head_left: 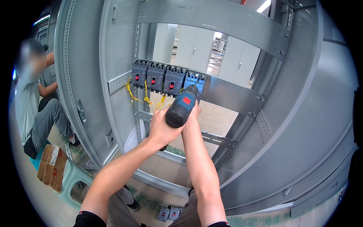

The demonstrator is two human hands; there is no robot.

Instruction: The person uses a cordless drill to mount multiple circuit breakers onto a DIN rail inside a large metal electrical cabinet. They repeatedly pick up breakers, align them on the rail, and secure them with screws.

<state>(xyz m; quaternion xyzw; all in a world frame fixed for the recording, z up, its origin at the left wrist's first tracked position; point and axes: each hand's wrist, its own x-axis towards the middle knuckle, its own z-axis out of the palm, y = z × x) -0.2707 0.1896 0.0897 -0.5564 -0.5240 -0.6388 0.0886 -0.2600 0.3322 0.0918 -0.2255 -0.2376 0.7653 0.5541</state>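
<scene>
Inside the grey cabinet (302, 125), both hands' fingers wrap the cordless drill (182, 106): left hand (163, 126), right hand (193, 113); aimed twelve o'clock at the blue breaker (196, 80), its bit could slip, gouging the housing.

arms: both raised, extended forward | hands: left (162, 126) clenched, right (194, 113) partly hidden

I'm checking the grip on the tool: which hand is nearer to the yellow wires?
Left. The left hand grips the drill just below and right of the yellow wires; the right hand is behind the drill, farther right.
</scene>
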